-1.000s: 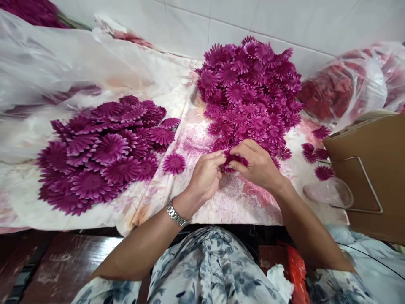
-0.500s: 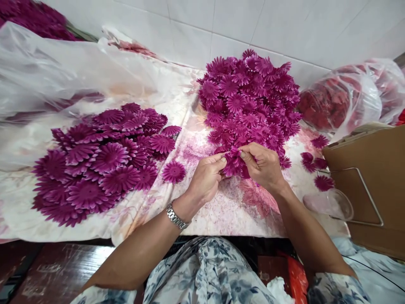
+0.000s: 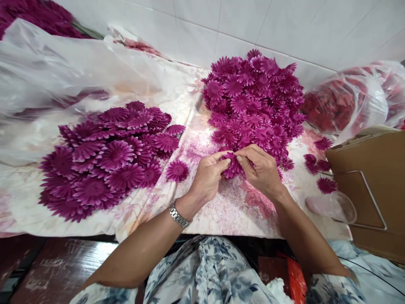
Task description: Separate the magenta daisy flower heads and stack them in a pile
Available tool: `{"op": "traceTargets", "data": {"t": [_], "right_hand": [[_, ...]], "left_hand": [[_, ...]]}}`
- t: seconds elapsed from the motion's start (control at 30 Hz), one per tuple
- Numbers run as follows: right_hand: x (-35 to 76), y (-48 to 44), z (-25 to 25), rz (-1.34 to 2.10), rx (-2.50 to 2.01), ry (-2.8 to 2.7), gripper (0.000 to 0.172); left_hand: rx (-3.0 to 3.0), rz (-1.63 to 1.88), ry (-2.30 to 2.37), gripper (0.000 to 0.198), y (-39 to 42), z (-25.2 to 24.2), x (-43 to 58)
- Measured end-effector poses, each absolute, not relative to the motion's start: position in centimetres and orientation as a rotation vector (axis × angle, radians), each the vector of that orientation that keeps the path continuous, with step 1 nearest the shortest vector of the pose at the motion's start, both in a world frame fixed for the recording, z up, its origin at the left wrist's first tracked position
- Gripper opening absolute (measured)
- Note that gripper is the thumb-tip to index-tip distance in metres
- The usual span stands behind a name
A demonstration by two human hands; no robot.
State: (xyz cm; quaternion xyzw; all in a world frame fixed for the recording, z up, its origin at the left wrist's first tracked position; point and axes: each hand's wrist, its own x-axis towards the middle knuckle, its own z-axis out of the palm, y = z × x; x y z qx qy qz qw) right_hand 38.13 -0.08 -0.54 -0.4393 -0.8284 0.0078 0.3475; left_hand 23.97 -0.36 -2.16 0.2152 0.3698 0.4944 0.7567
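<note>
Between my two hands is a purple artificial flower (image 3: 232,166), held just in front of a tall heap of purple flowers (image 3: 249,109). My left hand (image 3: 210,173) pinches its left side between thumb and forefinger; a metal watch is on that wrist. My right hand (image 3: 259,169) is closed at the flower's upper right, with thumb and fingertip pressed together on its petals. To the left lies a broad pile of flat purple flower layers (image 3: 104,164). One single flower layer (image 3: 177,171) rests on the cloth between that pile and my left hand.
A patterned, stained cloth (image 3: 218,215) covers the table. At the right stand a cardboard box (image 3: 370,181) with a wire frame, a clear plastic cup (image 3: 335,207) on its side and a bag of red petals (image 3: 341,101). Plastic sheeting (image 3: 79,63) lies back left, against a tiled wall.
The whole view has shifted slightly, so things appear a little farther right. Both hands stay at the flower; its petals now spread flatter between the fingers, and the right fingers have moved slightly left across it.
</note>
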Motion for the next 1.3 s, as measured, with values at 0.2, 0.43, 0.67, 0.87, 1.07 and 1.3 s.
{"op": "traceTargets", "data": {"t": [0.2,0.43,0.67,0.87,1.07,1.3], "right_hand": [[38.1,-0.3,-0.8,-0.090,-1.153,-2.127,0.014],[38.1,-0.6,-0.6,-0.079,-1.200,-2.130,0.011],[38.1,-1.1,-0.3,-0.115,-1.083,-2.207,0.014],[38.0,-1.0,-0.9,-0.151,-1.085,-2.180,0.010],[38.3,-0.8,-1.6,-0.145,-1.100,-2.152,0.012],[37.9,-1.4,-1.2,-0.072,-1.149,-2.036,0.010]], "left_hand": [[0.536,1.117,0.795,0.022,-0.5,-2.2,24.0],[0.593,1.141,0.852,0.021,-0.4,-2.8,24.1],[0.704,1.184,0.837,0.018,-0.5,-2.9,24.2],[0.805,1.177,0.908,0.021,-0.6,-3.6,24.2],[0.588,1.092,0.756,0.014,-0.8,-2.6,24.2],[0.538,1.116,0.804,0.028,-0.7,-2.2,24.5]]}}
